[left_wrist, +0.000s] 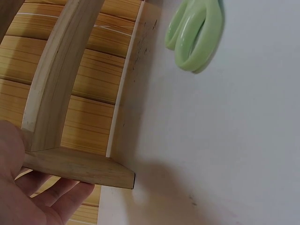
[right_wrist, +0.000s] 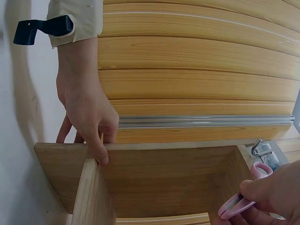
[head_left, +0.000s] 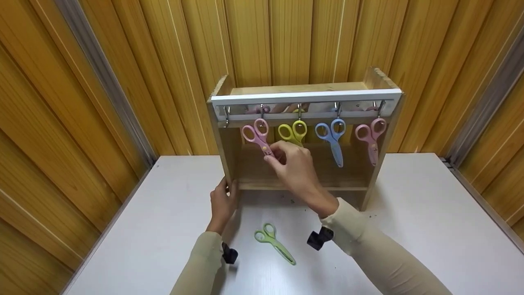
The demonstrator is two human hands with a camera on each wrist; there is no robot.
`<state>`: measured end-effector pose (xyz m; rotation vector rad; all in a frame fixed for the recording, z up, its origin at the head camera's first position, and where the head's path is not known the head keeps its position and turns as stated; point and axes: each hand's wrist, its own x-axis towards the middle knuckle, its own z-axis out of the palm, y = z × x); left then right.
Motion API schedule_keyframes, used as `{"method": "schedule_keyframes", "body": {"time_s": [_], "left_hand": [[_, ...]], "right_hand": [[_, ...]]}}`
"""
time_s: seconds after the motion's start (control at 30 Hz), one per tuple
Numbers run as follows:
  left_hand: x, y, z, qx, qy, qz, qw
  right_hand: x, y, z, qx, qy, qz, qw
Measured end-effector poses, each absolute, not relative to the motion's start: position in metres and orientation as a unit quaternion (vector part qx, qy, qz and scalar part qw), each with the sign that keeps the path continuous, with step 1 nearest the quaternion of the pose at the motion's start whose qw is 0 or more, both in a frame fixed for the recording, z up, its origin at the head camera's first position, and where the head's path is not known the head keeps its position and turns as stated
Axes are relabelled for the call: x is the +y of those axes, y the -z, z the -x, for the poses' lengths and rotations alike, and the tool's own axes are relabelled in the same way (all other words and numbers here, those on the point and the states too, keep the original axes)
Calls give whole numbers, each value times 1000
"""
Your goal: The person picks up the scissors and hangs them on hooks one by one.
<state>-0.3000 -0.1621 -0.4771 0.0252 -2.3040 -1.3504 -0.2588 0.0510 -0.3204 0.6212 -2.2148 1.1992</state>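
My right hand [head_left: 295,170] pinches the blade end of a pair of pink scissors [head_left: 264,146], whose finger loop is at the second hook from the left. In the right wrist view, thumb and fingers close on the pink scissors [right_wrist: 236,206]. My left hand [head_left: 223,203] grips the lower left side panel of a wooden rack [head_left: 226,151], thumb on the inner side. The left wrist view shows its fingers under the panel [left_wrist: 84,169]. Green scissors [head_left: 280,248] lie on the white table in front of the rack.
Yellow scissors [head_left: 296,141], blue scissors [head_left: 336,151] and another pink pair [head_left: 373,149] hang from hooks to the right. The leftmost hook [head_left: 226,116] holds nothing. Wood-patterned walls [head_left: 286,41] stand behind and beside the white table [head_left: 176,196].
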Motion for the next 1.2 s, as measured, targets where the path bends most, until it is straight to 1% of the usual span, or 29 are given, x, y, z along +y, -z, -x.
{"method": "schedule_keyframes", "body": {"time_s": [0.23,0.53,0.77,1.2], "left_hand": [[-162,477,300,-839,493,-9,230],[-161,479,298,-840,486,7,242],[-162,479,298,-839,488,1,241],[-162,478,299,-836,485,8,257]], "right_hand": [[50,325,261,-827,-440,-220,271],[49,328,263,-827,-429,-223,287],[48,330,263,-828,-432,-221,281],[48,335,263,-840,-422,-213,267]]}}
